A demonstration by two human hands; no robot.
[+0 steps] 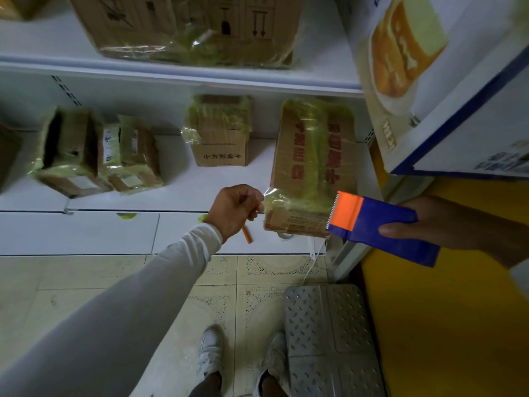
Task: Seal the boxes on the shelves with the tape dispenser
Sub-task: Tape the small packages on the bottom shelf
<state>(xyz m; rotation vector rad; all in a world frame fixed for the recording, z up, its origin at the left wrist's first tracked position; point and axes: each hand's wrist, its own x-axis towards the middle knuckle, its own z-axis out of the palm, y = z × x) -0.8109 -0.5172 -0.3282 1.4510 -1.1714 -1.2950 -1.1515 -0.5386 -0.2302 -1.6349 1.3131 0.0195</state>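
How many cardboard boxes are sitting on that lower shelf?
4, possibly more beyond the left edge: one open-topped box at left, a labelled box touching it, a small box in the middle, and the red-printed box at right, nearest the hands.

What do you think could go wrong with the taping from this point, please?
The tape stretched between the left hand and the tape dispenser hangs in the air and may fold onto itself. The box with red print overhangs the shelf edge, so pressing could tip it.
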